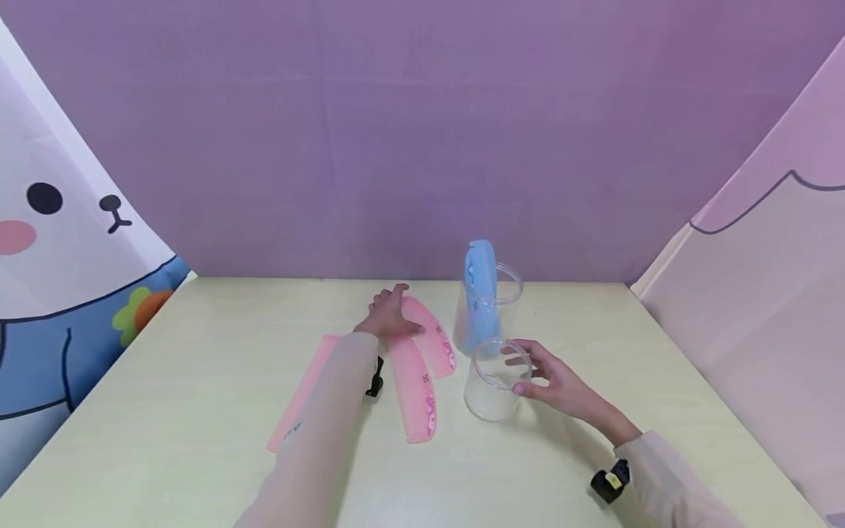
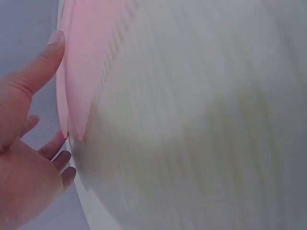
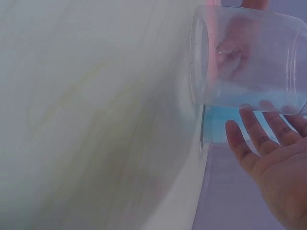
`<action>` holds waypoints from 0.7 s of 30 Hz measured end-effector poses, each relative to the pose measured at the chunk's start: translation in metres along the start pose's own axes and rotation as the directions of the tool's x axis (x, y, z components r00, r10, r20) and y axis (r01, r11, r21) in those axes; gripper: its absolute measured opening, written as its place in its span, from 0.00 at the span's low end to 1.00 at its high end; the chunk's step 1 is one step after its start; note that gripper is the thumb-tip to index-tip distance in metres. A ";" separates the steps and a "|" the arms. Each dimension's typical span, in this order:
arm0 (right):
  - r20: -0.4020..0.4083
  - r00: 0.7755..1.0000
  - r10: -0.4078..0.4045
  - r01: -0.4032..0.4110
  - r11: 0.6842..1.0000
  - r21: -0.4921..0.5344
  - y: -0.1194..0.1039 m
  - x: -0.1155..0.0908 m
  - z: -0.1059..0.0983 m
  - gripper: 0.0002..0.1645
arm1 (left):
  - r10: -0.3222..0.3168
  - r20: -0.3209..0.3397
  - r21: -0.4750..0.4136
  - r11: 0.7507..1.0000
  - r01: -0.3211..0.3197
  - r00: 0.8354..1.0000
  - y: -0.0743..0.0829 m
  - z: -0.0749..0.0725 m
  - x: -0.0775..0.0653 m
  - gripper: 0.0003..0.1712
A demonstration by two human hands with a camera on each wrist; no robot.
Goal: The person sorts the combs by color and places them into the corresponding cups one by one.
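Note:
Three pink combs lie on the table. My left hand (image 1: 386,317) is spread over the far end of the middle comb (image 1: 414,392), beside the curved comb (image 1: 432,337). In the left wrist view its thumb is near the pink comb's (image 2: 93,52) edge and its fingers are around the tip. The left comb (image 1: 304,392) lies partly behind my sleeve. My right hand (image 1: 554,378) holds a clear plastic jar (image 1: 491,396), thumb in front and fingers behind its upper side. The right wrist view shows fingertips against the jar wall (image 3: 254,91).
Just behind that jar stands a second clear jar (image 1: 511,301) with a tall blue plastic item (image 1: 482,290) in it, sticking out above the rim. The pale wooden table (image 1: 165,411) ends at a purple cloth (image 1: 396,147). Printed cloths hang on both sides.

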State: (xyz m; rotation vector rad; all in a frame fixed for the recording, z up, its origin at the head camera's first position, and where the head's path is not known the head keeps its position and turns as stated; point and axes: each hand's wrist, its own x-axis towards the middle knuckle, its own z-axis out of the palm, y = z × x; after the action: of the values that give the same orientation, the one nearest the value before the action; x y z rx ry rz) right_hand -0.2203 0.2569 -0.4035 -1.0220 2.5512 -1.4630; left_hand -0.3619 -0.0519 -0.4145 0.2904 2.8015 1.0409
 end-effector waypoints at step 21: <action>-0.001 1.000 0.004 -0.004 1.000 -0.012 -0.001 0.001 0.000 0.36 | 0.031 -0.066 -0.198 0.979 -0.044 0.997 0.003 -0.002 0.004 0.59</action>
State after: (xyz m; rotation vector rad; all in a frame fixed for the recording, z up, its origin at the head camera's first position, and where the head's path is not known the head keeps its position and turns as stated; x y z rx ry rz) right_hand -0.2210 0.2563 -0.4025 -1.0181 2.5644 -1.4489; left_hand -0.3654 -0.0497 -0.4114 0.2928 2.7253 1.3503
